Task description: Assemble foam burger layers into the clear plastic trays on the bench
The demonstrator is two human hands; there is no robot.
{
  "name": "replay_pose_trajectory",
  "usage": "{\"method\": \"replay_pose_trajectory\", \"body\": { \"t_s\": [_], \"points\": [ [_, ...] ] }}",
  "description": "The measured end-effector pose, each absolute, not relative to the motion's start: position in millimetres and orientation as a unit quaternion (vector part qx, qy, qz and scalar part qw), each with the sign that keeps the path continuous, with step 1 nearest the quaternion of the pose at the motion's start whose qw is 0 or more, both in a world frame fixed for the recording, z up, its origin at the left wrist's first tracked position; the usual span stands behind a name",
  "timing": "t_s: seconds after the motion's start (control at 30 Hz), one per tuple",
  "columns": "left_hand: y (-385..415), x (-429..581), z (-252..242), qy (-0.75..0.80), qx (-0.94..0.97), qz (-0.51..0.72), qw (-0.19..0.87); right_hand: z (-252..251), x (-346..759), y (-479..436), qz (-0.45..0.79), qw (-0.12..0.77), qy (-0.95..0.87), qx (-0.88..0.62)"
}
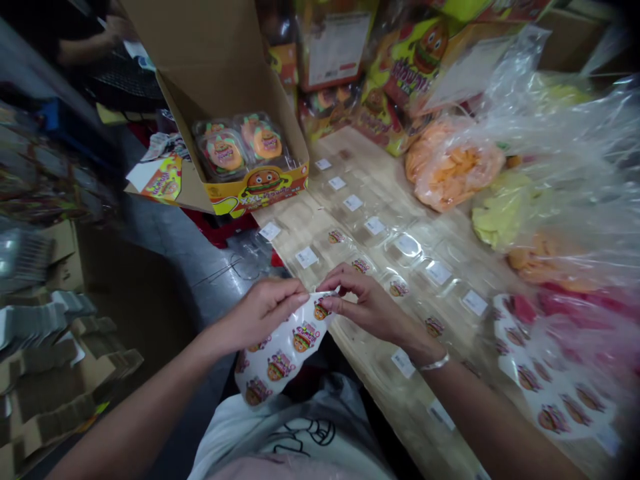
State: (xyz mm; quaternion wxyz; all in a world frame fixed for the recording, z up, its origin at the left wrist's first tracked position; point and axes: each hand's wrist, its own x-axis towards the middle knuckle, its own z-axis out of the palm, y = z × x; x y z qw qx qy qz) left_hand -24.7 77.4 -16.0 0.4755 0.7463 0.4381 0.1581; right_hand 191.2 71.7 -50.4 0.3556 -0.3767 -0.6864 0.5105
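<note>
A white sheet of burger stickers (279, 367) hangs in front of my body. My left hand (267, 307) grips its upper edge between thumb and fingers. At the sheet's top right corner, my right hand (357, 300) pinches with thumb and fingertips beside a burger sticker; whether that sticker is peeled up is hidden by the fingers. Just beyond my hands, clear plastic clamshell lids (345, 233) lie in rows on the wooden table, several bearing burger stickers and others white barcode labels (375, 225).
An open display box (260, 190) holding packed clear containers stands at the table's far left corner. Plastic bags of orange and yellow pieces (455, 160) crowd the right side. Another sticker sheet (555, 387) lies at lower right. Cartons (50, 360) stand on the left, and another person's arm (90, 47) shows behind.
</note>
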Motion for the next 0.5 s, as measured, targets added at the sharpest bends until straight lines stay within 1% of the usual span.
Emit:
{"method": "replay_pose_trajectory", "body": {
  "t_s": [0.17,0.23,0.3,0.4,0.43,0.5],
  "points": [
    [80,-26,-26,0.453,0.696,0.182,0.527,-57,185,73,0.409,0.421,-0.728,-0.354],
    [81,-27,-30,0.454,0.679,0.193,0.544,-59,183,74,0.407,0.426,-0.720,-0.367],
    [80,-27,-33,0.445,0.684,0.207,0.539,-60,182,76,0.466,0.398,-0.690,-0.385],
    [79,-27,-33,0.423,0.735,0.225,0.479,-60,183,80,0.607,0.336,-0.615,-0.376],
    [78,-28,-32,0.415,0.755,0.226,0.454,-60,183,81,0.636,0.327,-0.593,-0.370],
    [77,-27,-31,0.404,0.782,0.226,0.418,-59,183,80,0.647,0.334,-0.569,-0.381]
  ]
}}
